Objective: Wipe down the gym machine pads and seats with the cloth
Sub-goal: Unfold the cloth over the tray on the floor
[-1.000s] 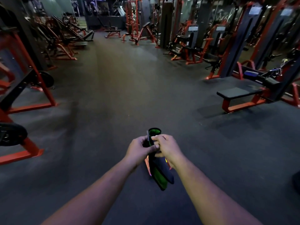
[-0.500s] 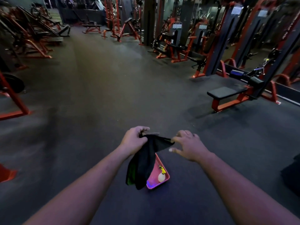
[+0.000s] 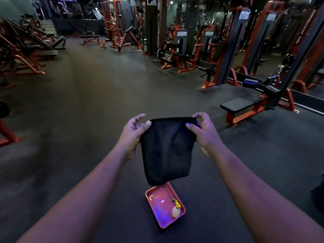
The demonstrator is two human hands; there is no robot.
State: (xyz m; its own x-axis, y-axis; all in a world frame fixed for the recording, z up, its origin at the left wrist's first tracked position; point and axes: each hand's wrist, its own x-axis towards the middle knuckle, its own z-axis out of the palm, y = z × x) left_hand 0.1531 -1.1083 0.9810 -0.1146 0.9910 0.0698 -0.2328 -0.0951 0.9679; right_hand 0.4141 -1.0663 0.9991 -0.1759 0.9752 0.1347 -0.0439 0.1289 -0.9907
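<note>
A dark cloth (image 3: 166, 151) hangs spread out in front of me, held by its two upper corners. My left hand (image 3: 133, 134) pinches the left corner and my right hand (image 3: 203, 132) pinches the right corner. The nearest machine is a rowing bench with a black seat pad (image 3: 236, 103) on an orange frame, to the right and well beyond my hands. More machines with black pads (image 3: 180, 56) line the right side further back.
On the floor below the cloth lies a pink tray (image 3: 156, 214) with a small spray bottle (image 3: 175, 210) in it. Orange-framed racks (image 3: 21, 55) stand along the left. Dark rubber floor (image 3: 91, 95) stretches ahead between the rows. Mirrors cover the right wall.
The bunched cloth has been unfolded: my hands moved apart and now hold it stretched flat. The view turned right, bringing the rowing bench closer to centre and showing the whole tray.
</note>
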